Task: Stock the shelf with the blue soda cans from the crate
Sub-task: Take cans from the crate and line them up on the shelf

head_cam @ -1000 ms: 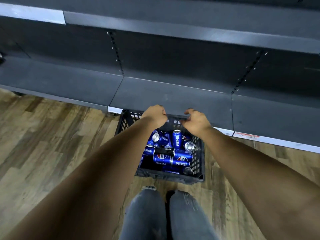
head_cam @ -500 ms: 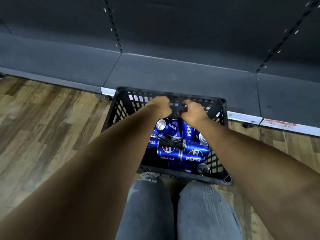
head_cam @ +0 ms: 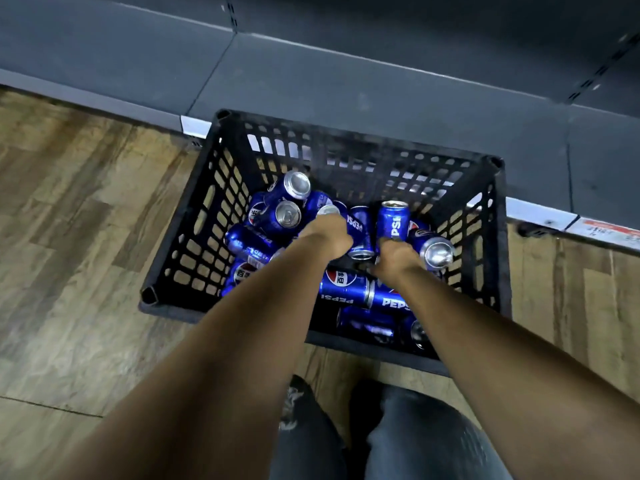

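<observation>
My knees in grey jeans fill the bottom of the view above the wood floor. Both my forearms reach down into the black crate, which sits on the floor against the shelf's front edge. My left hand closes around a blue can lying tilted in the pile; my right hand grips the base of an upright blue can. More blue soda cans lie jumbled around them. Beyond, the dark grey bottom shelf stands bare.
</observation>
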